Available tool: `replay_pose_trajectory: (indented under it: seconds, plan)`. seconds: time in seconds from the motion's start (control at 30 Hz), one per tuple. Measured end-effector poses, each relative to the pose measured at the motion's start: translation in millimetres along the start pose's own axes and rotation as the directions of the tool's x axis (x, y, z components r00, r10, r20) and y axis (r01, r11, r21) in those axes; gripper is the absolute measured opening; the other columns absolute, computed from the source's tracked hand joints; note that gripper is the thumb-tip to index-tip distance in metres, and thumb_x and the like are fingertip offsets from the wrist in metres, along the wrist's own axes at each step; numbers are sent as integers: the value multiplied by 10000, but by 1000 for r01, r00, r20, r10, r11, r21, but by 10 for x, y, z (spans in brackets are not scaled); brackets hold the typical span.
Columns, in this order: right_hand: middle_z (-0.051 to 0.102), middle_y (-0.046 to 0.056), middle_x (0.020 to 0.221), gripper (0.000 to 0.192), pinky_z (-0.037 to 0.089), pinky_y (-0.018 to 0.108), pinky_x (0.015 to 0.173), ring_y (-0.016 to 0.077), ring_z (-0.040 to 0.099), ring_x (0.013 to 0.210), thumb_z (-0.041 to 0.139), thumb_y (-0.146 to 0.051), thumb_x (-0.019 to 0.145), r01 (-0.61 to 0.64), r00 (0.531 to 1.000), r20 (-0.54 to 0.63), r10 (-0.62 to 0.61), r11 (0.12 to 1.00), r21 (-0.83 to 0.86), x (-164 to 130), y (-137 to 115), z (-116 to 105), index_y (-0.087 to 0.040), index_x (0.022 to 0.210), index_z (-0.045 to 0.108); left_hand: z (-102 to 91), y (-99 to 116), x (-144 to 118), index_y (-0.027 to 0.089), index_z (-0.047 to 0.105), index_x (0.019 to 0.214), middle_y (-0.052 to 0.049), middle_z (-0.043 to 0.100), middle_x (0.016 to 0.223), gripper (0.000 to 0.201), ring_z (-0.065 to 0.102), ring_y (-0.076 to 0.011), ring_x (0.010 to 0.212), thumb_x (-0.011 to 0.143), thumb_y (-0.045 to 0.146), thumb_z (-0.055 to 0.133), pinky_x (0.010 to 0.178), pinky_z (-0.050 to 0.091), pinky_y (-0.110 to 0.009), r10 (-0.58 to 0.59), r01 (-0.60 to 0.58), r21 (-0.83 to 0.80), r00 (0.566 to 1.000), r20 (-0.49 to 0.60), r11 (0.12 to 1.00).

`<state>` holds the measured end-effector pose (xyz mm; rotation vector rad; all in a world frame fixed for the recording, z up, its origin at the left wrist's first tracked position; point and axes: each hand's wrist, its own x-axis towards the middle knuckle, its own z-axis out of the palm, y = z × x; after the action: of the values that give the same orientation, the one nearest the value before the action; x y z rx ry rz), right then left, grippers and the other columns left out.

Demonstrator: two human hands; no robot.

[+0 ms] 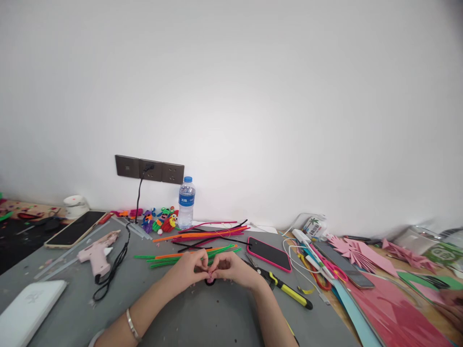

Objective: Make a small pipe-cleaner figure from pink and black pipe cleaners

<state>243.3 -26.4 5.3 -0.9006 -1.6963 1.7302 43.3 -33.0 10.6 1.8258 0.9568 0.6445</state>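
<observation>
My left hand (193, 268) and my right hand (228, 268) meet over the middle of the grey table, fingertips pinched together. Between them is a small pink and black piece (210, 279), mostly covered by my fingers; its kind I cannot make out. Just beyond my hands lie green pipe cleaners (170, 261), with orange, red and black pipe cleaners (202, 234) behind them. Right of my right hand are yellow-and-black pliers (285, 288) and a phone in a pink case (269, 254).
A pink glue gun (94, 251) with a black cord lies at left, near a phone (75, 229) and a white box-like device (31, 308). A water bottle (186, 205) stands by the wall beside small colourful figures (161, 220). Pink paper (394, 308) and another person's hand (450, 308) are at right.
</observation>
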Motion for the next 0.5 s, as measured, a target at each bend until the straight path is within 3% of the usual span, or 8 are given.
replay_pose_trajectory:
  seconds: [0.1,0.23,0.37,0.5]
  plan:
    - [725,38,722,260,470,299,679,177,676,709,807,-363,657,17,1000,13,-18,998,66,-4,4,4,-150,744,685,-8,6,-8,223,409,770,7,722,719,218,600,-128,514,753,292,616,435,425,-195,4,-4,-37,1000,17,999]
    - [718,37,731,277,492,369,786,180,678,724,804,-378,657,40,999,27,-43,991,126,-7,-10,9,-151,744,673,-30,30,-7,223,439,870,-40,734,846,262,681,-191,654,730,298,648,448,448,-217,-13,11,-136,1000,-11,991]
    - [687,16,702,298,474,313,712,151,639,670,801,-396,661,52,998,15,-54,995,82,8,-22,6,-151,763,665,-15,75,-6,217,486,868,-2,680,766,253,655,-171,669,713,277,676,529,470,-240,8,-13,-85,998,-57,996]
    - [545,-59,584,290,324,214,531,70,437,520,798,-398,676,78,997,-27,-79,997,-24,16,-49,14,-154,752,659,54,63,7,221,520,845,34,643,748,232,594,-137,654,694,237,696,589,442,-234,71,-69,28,994,-80,997]
